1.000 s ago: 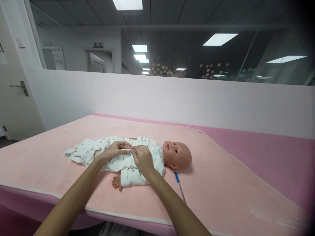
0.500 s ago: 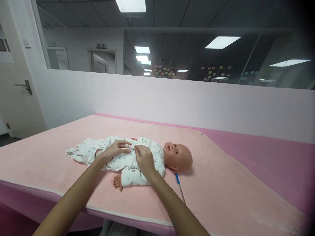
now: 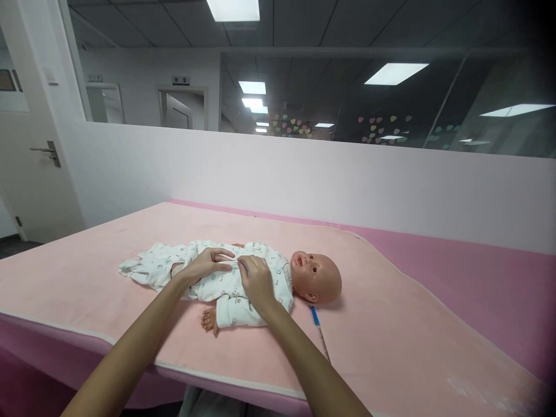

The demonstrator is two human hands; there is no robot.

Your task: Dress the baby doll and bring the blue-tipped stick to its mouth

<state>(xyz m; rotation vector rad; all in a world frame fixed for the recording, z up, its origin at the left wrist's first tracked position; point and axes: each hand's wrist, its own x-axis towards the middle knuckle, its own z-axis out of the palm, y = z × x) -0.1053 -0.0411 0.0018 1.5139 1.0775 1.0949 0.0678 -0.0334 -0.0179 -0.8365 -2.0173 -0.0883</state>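
Observation:
A baby doll (image 3: pixel 319 277) lies on its back on a pale pink blanket (image 3: pixel 382 324), head to the right. It wears a white printed romper (image 3: pixel 217 284). My left hand (image 3: pixel 204 263) rests on the doll's belly, fingers pinched on the romper's front edge. My right hand (image 3: pixel 257 280) lies on the chest, its fingers closed on the same front edge where the two hands meet. The doll's bare hand (image 3: pixel 209 319) sticks out of the near sleeve.
A thin stick with a blue tip (image 3: pixel 319 332) lies on the blanket just below the doll's head. The blanket covers a darker pink table (image 3: pixel 486 278) against a white half wall with glass above. A door (image 3: pixel 30 168) stands at the left.
Both hands stay pinched on the romper's front, with only slight finger shifts. The view has drifted a little.

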